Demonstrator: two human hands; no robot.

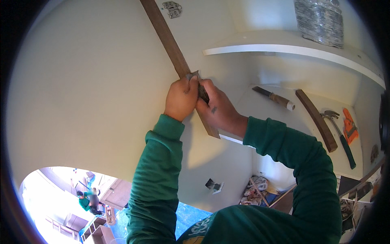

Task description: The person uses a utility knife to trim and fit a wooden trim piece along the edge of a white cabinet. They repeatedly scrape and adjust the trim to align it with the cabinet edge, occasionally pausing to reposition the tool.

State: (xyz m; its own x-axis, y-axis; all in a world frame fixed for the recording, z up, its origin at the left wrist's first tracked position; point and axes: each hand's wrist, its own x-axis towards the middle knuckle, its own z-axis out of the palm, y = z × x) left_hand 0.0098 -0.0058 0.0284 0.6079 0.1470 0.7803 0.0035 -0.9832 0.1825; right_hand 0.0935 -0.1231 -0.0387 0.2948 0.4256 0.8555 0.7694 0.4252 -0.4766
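A long brown wooden strip (170, 44) runs slantwise along the pale panel, passing under both of my hands. My left hand (180, 98) is closed, its thumb and fingers pinching a small grey-brown piece (195, 74) against the strip. Close beside it, my right hand (219, 106) is closed round a dark, rough-looking piece (203, 94) at the strip's edge. Whether these are two parts of one thing, such as a folded sheet, I cannot tell, since my fingers cover most of it. The strip's lower end (212, 132) shows below my hands.
On the lower shelf at right lie a chisel (276, 99), a brown wooden block (317, 120), a claw hammer (342, 140) and an orange tool (349, 126). A plastic-wrapped stack (319, 22) stands on the upper shelf (284, 49). Metal hinges (172, 9) lie at top. Another person (84, 202) is far off, lower left.
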